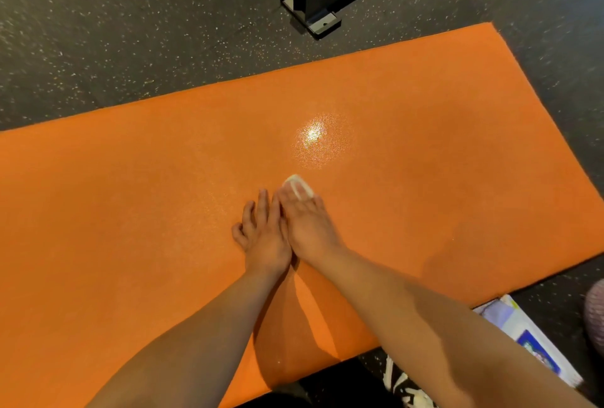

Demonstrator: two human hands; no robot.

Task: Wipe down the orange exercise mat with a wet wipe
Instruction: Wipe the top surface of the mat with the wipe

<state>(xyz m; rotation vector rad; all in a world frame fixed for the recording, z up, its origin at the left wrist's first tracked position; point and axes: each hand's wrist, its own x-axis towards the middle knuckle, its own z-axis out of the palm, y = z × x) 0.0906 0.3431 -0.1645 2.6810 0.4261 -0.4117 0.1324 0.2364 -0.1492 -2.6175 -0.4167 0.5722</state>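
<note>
The right hand (307, 224) is pressing the wet wipe (299, 186) flat-fingered on the orange mat (425, 146), the left hand (261, 237) lying spread alongside. Mid-wipe, I'd say; it's needing wider sweeps next.

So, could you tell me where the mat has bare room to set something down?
Bare: the orange mat left of the left hand, and its right end past the glare. Crowded: mid-mat, right hand on the wet wipe.

Both forearms are bare, as are the left hand (264, 237) and right hand (307, 224)
</note>
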